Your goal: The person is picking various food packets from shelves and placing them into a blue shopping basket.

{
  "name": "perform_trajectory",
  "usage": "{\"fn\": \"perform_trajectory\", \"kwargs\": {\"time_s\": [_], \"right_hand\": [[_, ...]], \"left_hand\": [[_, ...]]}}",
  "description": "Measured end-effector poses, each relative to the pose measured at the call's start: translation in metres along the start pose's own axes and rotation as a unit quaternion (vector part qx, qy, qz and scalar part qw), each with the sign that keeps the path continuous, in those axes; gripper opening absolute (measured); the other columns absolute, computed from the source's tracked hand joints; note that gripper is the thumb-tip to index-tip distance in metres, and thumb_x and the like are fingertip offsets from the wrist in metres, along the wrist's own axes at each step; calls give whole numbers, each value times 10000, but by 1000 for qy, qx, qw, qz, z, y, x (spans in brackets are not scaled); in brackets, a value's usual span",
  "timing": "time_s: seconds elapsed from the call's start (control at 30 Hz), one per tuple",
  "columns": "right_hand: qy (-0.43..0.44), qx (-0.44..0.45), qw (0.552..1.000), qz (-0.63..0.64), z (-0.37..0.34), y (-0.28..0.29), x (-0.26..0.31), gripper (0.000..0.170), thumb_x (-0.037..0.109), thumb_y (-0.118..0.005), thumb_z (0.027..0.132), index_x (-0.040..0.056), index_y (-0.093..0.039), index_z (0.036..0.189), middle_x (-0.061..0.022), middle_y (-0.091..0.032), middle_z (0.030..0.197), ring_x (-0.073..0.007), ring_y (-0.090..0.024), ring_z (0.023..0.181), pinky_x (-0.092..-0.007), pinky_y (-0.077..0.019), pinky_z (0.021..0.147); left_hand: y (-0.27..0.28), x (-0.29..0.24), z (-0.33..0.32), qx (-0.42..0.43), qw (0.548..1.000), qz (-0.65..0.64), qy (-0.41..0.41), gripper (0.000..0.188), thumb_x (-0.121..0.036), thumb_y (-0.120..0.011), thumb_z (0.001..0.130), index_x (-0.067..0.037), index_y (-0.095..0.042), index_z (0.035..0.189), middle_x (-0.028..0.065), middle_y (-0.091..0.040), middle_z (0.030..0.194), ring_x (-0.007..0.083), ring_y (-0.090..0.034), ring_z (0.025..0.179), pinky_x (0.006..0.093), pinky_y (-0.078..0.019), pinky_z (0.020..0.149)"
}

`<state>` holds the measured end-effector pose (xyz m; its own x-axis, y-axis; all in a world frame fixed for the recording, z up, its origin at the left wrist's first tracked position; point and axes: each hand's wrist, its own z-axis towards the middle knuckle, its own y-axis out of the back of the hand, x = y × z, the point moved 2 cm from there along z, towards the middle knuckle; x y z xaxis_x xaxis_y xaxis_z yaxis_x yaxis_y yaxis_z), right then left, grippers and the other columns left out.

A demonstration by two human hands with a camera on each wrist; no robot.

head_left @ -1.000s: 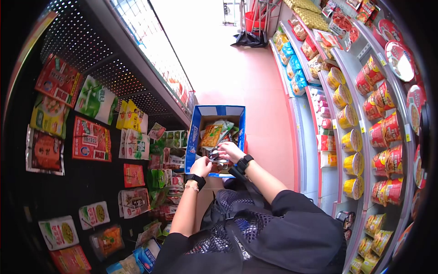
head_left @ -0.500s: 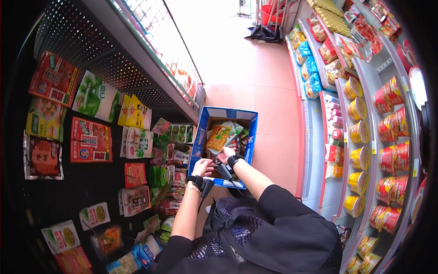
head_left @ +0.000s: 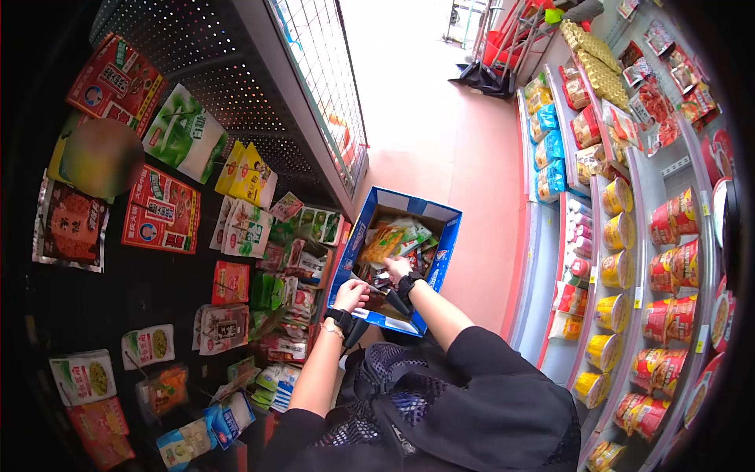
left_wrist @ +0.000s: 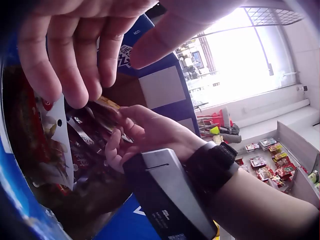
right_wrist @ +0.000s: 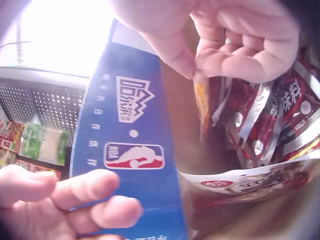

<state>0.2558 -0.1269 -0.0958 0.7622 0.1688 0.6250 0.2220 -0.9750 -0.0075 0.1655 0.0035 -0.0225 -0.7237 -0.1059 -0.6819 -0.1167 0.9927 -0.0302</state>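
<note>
A blue cardboard box (head_left: 447, 256) holds a pile of food packets, among them an orange packet (head_left: 381, 245). Inside it, my right hand (head_left: 399, 268) pinches the edge of a dark red packet with an orange side (right_wrist: 202, 102) between thumb and fingers. My left hand (head_left: 351, 295) is over the box's near left side, its fingers loosely bent and nothing between them. Just past those fingertips in the left wrist view stands a white-edged packet (left_wrist: 61, 145) with a hang hole. Dark red and silver packets (right_wrist: 272, 112) lie beside the pinched one.
Hanging packets (head_left: 161, 211) fill the dark rack on the left, close to the box. Shelves of yellow cup noodles (head_left: 613, 269) and red cups (head_left: 670, 269) line the right. A pink floor aisle (head_left: 480, 165) runs ahead towards a red bucket (head_left: 501, 49).
The view has turned, so the box appears further right and tilted. My right hand has reached deeper among the packets. My left hand stays near the box's left edge.
</note>
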Motion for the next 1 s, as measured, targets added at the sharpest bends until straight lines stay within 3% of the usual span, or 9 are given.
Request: {"fn": "perform_trajectory", "kwargs": {"time_s": [0.03,0.13,0.23,0.4,0.57,0.63,0.67,0.93,1.0], "right_hand": [[30,-18,999,20,-8,2,3,146,212,-535,709,69,-514,731,-27,-475,582,-111,-419,449,-249,-334,388],[26,93,980,174,-46,12,19,63,107,-499,742,61,-462,766,-34,-486,769,-129,-484,675,-257,-453,597],[47,191,950,242,-77,31,33,40,89,-479,765,72,-446,748,-47,-511,797,-132,-506,754,-319,-453,711],[86,202,952,215,-116,72,48,46,101,-451,796,59,-460,810,-48,-512,908,-143,-505,865,-328,-453,753],[139,299,916,229,-143,98,41,46,72,-489,723,82,-444,721,-35,-515,826,-128,-520,763,-275,-441,718],[156,335,903,220,-156,89,43,81,30,-466,681,79,-430,628,1,-490,686,-71,-469,619,-177,-383,572],[165,350,898,209,-162,83,46,91,86,-501,667,88,-435,605,0,-476,683,-83,-431,581,-194,-365,569],[147,455,868,137,-186,14,71,104,103,-495,697,82,-402,737,-1,-446,740,-77,-443,673,-196,-377,605],[208,471,848,123,-198,-10,76,145,107,-504,725,69,-392,809,-11,-441,799,-90,-443,757,-214,-379,677]], "left_hand": [[-1,-2,1,-13,1000,-5,13,179,-201,-452,781,-70,-482,901,40,-543,824,115,-525,675,240,-446,557],[-9,-4,8,-82,996,-26,31,312,-300,-459,782,-60,-410,976,69,-481,902,162,-509,731,288,-455,603],[-19,-7,21,-110,993,-13,41,367,-342,-482,765,-58,-408,985,75,-472,917,178,-498,779,312,-456,625],[-42,-25,14,64,992,-61,84,400,-367,-544,726,-84,-437,989,60,-488,916,172,-490,817,339,-414,683],[-43,-41,-22,257,930,-253,-70,331,-63,-582,708,-7,-478,1017,77,-536,973,183,-521,880,336,-410,766],[-35,-43,-34,242,932,-246,-112,317,-59,-585,703,-1,-491,1000,78,-539,967,176,-520,876,322,-409,766],[-29,-43,-41,231,933,-234,-148,304,-55,-589,697,5,-503,982,78,-543,961,168,-519,873,308,-409,765],[29,-45,-126,40,932,-212,-291,224,-32,-600,677,19,-557,890,61,-580,867,120,-537,783,236,-413,711],[46,-32,-140,-12,922,-222,-317,219,-32,-604,673,18,-559,882,58,-582,857,108,-538,768,225,-415,698]]}}
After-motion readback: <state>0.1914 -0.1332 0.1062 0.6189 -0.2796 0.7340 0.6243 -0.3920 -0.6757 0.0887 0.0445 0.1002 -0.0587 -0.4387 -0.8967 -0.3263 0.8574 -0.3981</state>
